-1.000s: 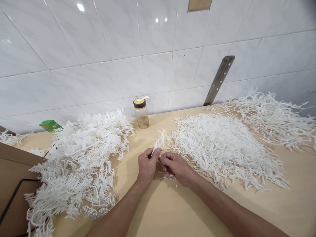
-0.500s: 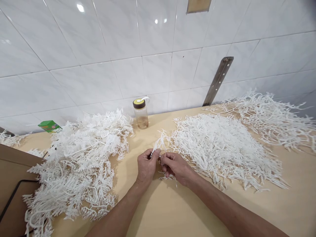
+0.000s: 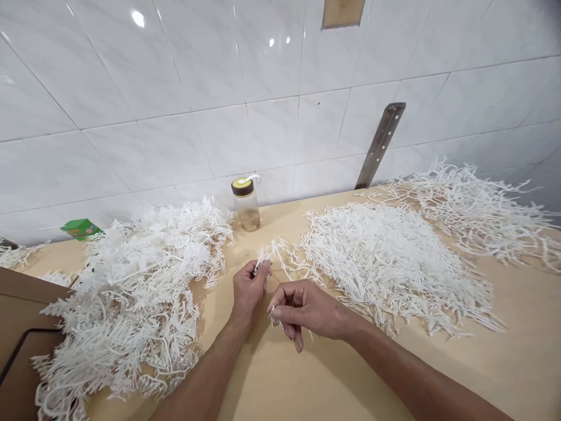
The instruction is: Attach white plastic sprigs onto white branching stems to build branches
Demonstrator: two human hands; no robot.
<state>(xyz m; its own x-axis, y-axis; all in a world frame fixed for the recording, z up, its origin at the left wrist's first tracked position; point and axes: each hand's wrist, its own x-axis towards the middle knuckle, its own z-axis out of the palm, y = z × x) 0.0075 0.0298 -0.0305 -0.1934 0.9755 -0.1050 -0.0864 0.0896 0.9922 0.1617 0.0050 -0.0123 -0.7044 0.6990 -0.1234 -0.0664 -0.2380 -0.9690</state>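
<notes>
Pinched between the thumb and fingers of my left hand point(image 3: 250, 287) is a branched white strand point(image 3: 276, 250), which reaches up and right toward the pile. My right hand point(image 3: 302, 310) is a little lower and to the right, apart from the left, its thumb and forefinger closed on a small white piece point(image 3: 277, 318). A dense pile of short white strands point(image 3: 394, 257) lies right of my hands. To the left is a taller heap of branched white pieces point(image 3: 149, 280).
A clear bottle point(image 3: 248, 210) with a dark and yellow lid stands near the tiled wall. Looser white strands point(image 3: 477, 204) lie at the far right. At left are a green packet point(image 3: 81, 228) and a brown box point(image 3: 26, 327). A metal bracket point(image 3: 380, 146) leans against the wall.
My hands have parted: the right has moved down and toward me with a small white piece, while the left has shifted slightly left. The whole view has shifted a little.
</notes>
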